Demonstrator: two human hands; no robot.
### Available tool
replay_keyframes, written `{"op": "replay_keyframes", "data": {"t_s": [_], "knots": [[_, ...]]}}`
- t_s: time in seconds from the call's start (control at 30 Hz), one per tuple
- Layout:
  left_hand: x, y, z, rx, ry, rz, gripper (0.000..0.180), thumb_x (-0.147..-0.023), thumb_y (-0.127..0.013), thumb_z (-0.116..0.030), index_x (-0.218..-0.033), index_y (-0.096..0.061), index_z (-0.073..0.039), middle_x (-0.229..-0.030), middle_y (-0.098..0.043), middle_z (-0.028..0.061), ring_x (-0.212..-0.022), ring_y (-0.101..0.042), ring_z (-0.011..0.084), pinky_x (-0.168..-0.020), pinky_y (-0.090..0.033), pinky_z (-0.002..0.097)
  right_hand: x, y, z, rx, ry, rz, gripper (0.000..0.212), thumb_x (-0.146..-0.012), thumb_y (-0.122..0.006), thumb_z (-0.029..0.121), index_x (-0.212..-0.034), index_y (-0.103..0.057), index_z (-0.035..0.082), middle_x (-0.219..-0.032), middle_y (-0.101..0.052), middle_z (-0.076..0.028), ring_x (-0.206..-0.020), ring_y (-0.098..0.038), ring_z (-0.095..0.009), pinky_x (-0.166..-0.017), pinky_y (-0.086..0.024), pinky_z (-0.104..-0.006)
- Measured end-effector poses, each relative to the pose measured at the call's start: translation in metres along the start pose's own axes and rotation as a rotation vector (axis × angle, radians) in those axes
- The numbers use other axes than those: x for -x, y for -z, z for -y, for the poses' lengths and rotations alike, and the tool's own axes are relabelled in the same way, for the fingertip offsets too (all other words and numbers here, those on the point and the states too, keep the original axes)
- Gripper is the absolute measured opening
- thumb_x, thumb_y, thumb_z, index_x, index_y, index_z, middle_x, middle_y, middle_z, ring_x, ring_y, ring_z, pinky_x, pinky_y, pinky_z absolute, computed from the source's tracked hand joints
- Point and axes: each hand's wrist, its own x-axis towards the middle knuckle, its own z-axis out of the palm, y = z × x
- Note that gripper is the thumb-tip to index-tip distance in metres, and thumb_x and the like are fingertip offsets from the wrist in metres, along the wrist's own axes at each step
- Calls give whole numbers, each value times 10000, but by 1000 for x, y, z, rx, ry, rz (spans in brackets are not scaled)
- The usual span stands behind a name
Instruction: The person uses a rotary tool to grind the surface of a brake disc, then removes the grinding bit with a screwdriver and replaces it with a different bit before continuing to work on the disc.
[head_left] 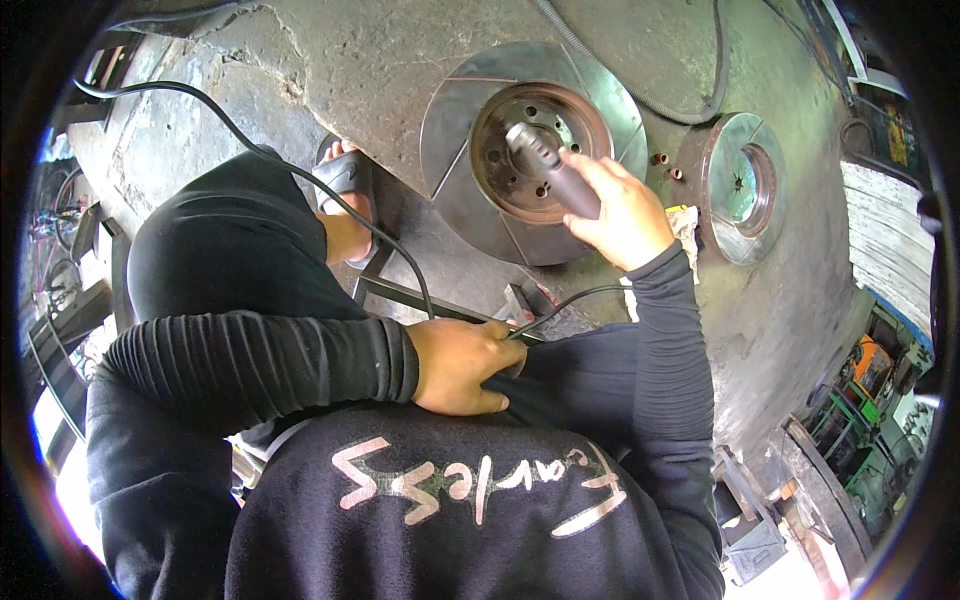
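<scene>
Your right hand (630, 215) is closed around a dark grey cylindrical tool (572, 188), thumb opposite fingers, probably to steer its blurred pale end over the hub of the large grey slotted metal disc (455, 130) at upper centre. That disc lies flat on the grey concrete floor (350, 70), likely for steadiness. Your left hand (455, 365), lower centre, is half-curled beside a black cable (370, 225), perhaps keeping it clear; I cannot tell whether it grips anything.
</scene>
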Motion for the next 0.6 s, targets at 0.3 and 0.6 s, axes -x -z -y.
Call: {"op": "replay_keyframes", "data": {"t_s": [0.3,0.6], "knots": [[-3,-1,6,-20,-44,-33,429,-803,-649,-326,-1104,-528,-44,-1075,-536,191,-917,-605,383,-808,-504,455,-2,-1,-2,-40,-30,-41,656,-689,-713,155,-1306,-490,132,-1056,-586,-180,-929,-606,-361,-807,-506,-425],[-3,-1,2,-32,-9,-54,423,-804,-645,-315,-1106,-529,-43,-1033,-558,184,-891,-615,377,-787,-513,449,-1,3,3,-34,-156,-56,623,-700,-713,127,-1284,-502,64,-1138,-583,-174,-1007,-594,-340,-876,-479,-383]]}}
